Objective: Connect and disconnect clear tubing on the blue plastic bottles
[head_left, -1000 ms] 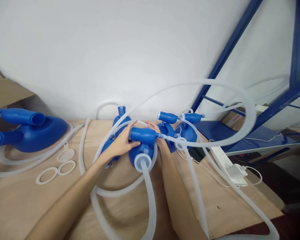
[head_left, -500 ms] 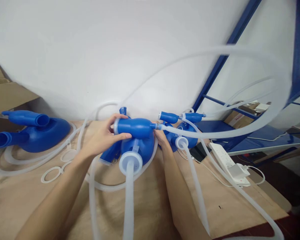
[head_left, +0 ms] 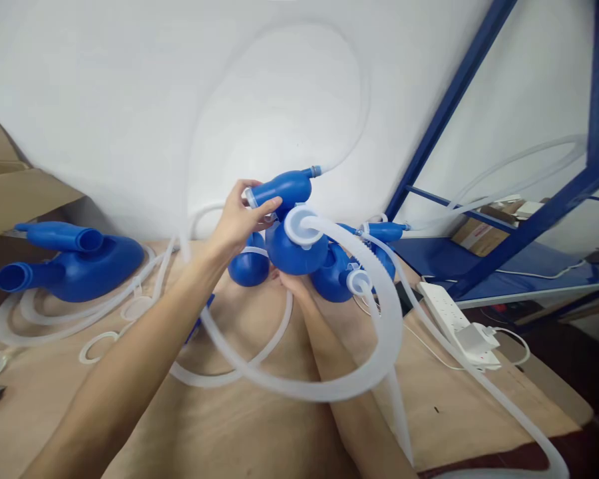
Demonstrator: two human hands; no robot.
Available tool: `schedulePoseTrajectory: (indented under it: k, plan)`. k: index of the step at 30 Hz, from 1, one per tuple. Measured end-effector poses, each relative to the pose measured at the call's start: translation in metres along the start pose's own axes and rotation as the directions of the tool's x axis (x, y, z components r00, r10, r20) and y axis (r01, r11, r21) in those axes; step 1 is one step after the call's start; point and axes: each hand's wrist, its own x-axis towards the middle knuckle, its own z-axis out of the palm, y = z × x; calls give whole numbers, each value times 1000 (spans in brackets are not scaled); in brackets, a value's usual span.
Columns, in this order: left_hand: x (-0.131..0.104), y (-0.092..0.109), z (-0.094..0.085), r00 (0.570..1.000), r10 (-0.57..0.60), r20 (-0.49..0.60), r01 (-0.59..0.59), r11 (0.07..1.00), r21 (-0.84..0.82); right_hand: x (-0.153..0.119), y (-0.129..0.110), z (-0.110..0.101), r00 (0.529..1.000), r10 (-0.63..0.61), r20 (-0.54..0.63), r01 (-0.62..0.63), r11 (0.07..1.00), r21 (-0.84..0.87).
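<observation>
A blue plastic urinal bottle (head_left: 299, 253) is raised off the table in both my hands, tilted. My left hand (head_left: 242, 216) is wrapped around its upper blue neck piece (head_left: 284, 189), thumb in front. Beneath the body, my right hand (head_left: 292, 283) supports it from below, its fingers partly hidden by the bottle. The white cap (head_left: 299, 227) on the bottle's front opening faces me, and a thick translucent hose (head_left: 387, 319) loops down from it. A second, thinner-looking stretch of hose arcs up against the wall from the neck's tip.
More blue urinal bottles stand behind at the right and at the left (head_left: 100, 266). White rings (head_left: 97, 347) and coiled hoses lie on the brown-covered table (head_left: 259, 439). A power strip (head_left: 446, 316) with a plug lies right, near a blue metal rack (head_left: 454, 113). A cardboard box (head_left: 30, 193) is at left.
My hands have lifted the urinal bottle and turned it, so its cap now faces right. The big hose loop has swung from the right across to the front and upper middle.
</observation>
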Motion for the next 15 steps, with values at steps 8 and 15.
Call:
schedulePoseTrajectory:
  k: [8,15]
  plan:
    - [72,-59,32,994,-100,-43,103,992,68,-7,-32,26,982,-181,47,183,886,-426]
    - [110,-96,38,981,-190,35,183,973,138,-11,-53,22,966,-214,147,260,792,-552]
